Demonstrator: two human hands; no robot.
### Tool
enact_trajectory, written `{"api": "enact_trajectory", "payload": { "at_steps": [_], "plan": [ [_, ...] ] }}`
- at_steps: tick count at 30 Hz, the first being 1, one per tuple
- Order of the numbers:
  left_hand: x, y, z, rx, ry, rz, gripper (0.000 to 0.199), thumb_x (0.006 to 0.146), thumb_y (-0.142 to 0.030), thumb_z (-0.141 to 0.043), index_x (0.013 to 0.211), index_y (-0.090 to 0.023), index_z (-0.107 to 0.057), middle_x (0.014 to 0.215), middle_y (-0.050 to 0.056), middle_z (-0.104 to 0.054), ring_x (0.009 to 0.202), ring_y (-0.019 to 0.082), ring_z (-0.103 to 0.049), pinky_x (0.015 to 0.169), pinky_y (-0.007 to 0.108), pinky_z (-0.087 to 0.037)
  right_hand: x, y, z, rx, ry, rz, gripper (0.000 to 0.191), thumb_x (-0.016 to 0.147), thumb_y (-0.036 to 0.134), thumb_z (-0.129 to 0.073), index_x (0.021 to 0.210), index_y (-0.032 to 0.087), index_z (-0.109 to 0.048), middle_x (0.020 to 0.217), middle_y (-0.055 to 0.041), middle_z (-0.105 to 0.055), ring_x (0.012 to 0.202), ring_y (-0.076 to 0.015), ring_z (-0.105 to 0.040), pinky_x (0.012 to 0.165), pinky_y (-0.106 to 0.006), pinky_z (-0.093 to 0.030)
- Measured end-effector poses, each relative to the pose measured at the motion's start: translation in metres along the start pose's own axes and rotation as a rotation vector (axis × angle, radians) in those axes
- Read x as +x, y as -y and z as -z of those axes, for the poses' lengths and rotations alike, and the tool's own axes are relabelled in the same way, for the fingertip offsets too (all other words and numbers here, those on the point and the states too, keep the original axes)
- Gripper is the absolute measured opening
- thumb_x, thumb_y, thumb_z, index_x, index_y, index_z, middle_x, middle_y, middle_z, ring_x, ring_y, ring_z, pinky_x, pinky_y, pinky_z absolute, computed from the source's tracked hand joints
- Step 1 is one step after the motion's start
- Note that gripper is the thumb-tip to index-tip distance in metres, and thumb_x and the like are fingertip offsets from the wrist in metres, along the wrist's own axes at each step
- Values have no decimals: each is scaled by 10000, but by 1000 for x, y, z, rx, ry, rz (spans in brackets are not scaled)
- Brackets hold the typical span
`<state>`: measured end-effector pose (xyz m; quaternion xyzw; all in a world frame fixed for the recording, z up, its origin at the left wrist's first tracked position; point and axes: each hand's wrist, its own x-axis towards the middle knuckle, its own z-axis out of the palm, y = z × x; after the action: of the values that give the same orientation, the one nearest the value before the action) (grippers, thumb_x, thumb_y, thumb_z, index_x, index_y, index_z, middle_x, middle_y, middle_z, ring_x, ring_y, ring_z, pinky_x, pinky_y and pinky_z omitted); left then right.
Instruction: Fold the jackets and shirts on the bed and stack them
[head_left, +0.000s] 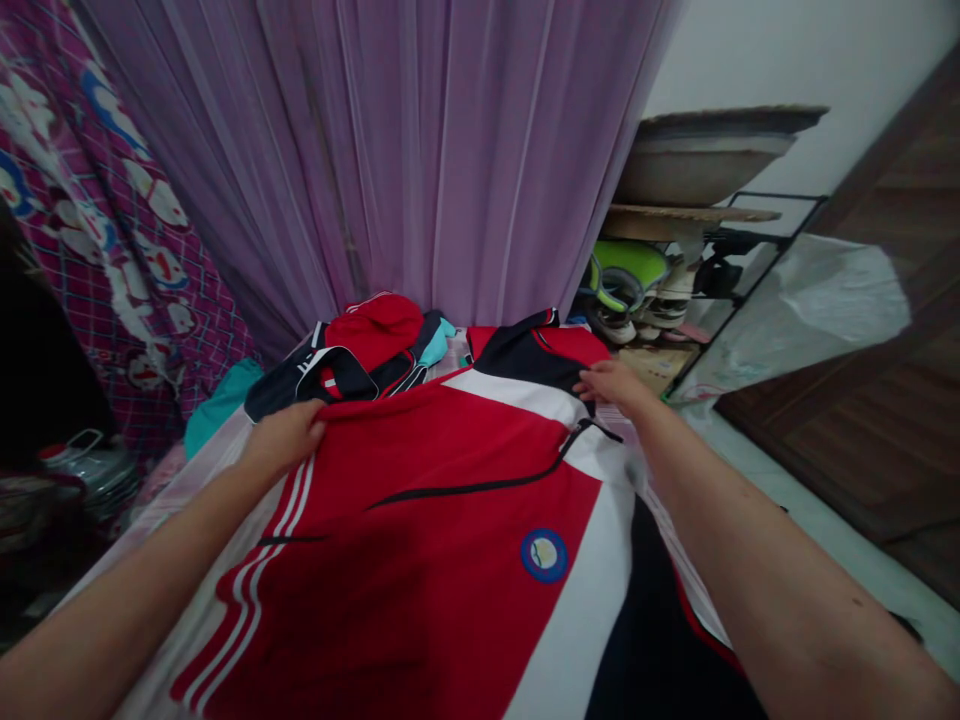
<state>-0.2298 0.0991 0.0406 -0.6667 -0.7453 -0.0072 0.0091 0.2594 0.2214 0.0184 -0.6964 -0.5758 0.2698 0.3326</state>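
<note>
Garment (480, 440) in each grip (289, 437); shoes (666, 308), basin (697, 168) on rack (654, 366).

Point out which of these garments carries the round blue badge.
The red, white and dark fabric top, held by the left hand and right hand: its round blue badge sits beside the white stripe, while the crumpled red-and-dark clothes behind show none.

The bottom edge crops the red garment (450, 560), whose badge (544, 556) is illegible.
</note>
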Motion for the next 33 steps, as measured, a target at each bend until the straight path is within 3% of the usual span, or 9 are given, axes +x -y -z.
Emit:
{"api": "enact_trajectory", "payload": {
  "at_steps": [4,7,9,12,16,21,25,30,33],
  "plan": [
    [17,17,35,-42,-275,152,427,952,-379,-309,1176,-159,-598,1103,139,-695,1036,322,-655,866,467,-510,7,9,-4,49,-50,129,365,906,266,-543,1258,177,-577,1042,-96,-757,879,-176,-706,712,-260,-550],
    [28,24,37,-78,-293,186,436,947,-367,-344,1232,-137,-580,1211,163,-636,1128,362,-611,920,515,-492,0,7,-9,20,58,178,579,859,238,-593,1422,172,-473,1070,-93,-754,940,-194,-699,805,-292,-544],
    [26,24,22,-115,-288,160,501,913,-358,-417,1332,-99,-511,1360,197,-536,1207,390,-562,959,525,-481,-7,0,-6,-36,56,161,598,854,246,-593,1434,160,-476,1066,-100,-755,952,-206,-698,843,-314,-536],
    [6,19,-15,-160,-373,19,603,864,-369,-483,1402,-100,-440,1519,206,-385,1325,388,-471,1044,511,-445,-20,-18,12,-189,-24,166,382,862,300,-590,1208,166,-681,1102,-114,-744,1033,-233,-677,914,-336,-508],
    [-49,2,-72,-191,-307,-292,509,904,-448,-402,1280,-162,-590,1429,153,-548,1309,310,-522,1116,469,-404,-49,-50,35,-326,12,54,298,897,371,-540,985,190,-760,983,-96,-762,959,-245,-693,837,-340,-529],
    [-106,-14,-112,-164,-269,-296,499,915,-454,-401,1284,-210,-633,1410,127,-590,1316,334,-524,1078,529,-429,-95,-83,31,-435,118,-63,359,862,475,-576,949,177,-757,905,-101,-758,887,-258,-704,745,-322,-531],
    [-124,-15,-104,-224,-388,-265,476,920,-439,-409,1272,-207,-631,1406,129,-590,1305,315,-529,1083,505,-428,-116,-91,19,-526,109,-41,347,812,332,-624,1119,189,-699,1006,-93,-753,956,-255,-696,760,-299,-508],
    [-149,-13,-86,-273,-378,-397,414,962,-426,-370,964,-230,-735,986,97,-750,957,243,-684,909,397,-531,-129,-89,23,-519,5,-94,524,796,276,-622,1310,190,-575,907,-83,-745,851,-237,-704,672,-283,-487],
    [-164,-9,-87,-251,-356,-466,398,948,-474,-426,990,-239,-744,973,91,-748,924,236,-687,866,378,-540,-145,-87,36,-367,154,-211,400,856,370,-580,1183,145,-629,847,-100,-728,702,-204,-686,565,-265,-458]
  ]
}}
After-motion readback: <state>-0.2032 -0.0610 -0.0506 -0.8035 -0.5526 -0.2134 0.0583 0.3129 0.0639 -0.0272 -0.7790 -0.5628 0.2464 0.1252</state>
